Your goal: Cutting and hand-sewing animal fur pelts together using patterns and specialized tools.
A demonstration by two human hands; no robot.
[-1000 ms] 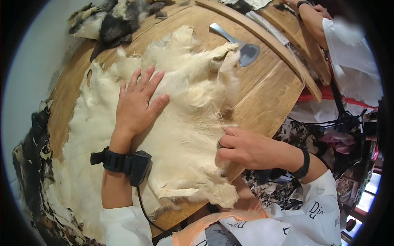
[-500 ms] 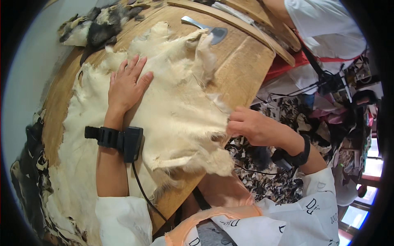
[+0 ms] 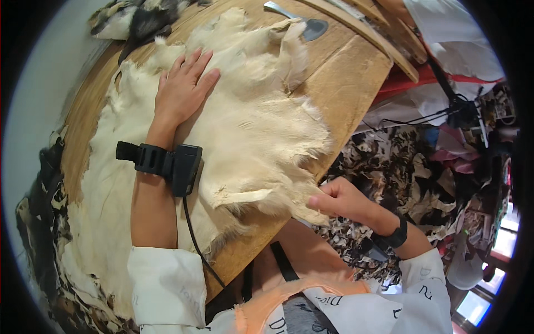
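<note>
A large cream-coloured animal hide (image 3: 239, 128) lies spread over the wooden table (image 3: 356, 72), its skin side up and pale fur showing along its ragged edges. My left hand (image 3: 181, 89) rests flat on the hide's upper left part, fingers stretched out. At the table's right edge, my right hand (image 3: 342, 199) pinches a corner of the hide between thumb and fingers. Part of that corner hangs past the table edge. A round-bladed metal scraper (image 3: 315, 29) with a pale handle lies beyond the hide.
Dark and white fur pieces (image 3: 147, 22) are heaped at the far left. More dark hides (image 3: 41, 206) hang along the left side. Wooden strips (image 3: 384, 39) lie at the far right, near another person's white clothing (image 3: 453, 33). Many fur scraps (image 3: 384, 161) cover the floor at right.
My right hand has let go of the hide's right edge and moved nearer to me, taking hold of a lower corner. My left hand stays flat on the hide; the view has shifted slightly.
</note>
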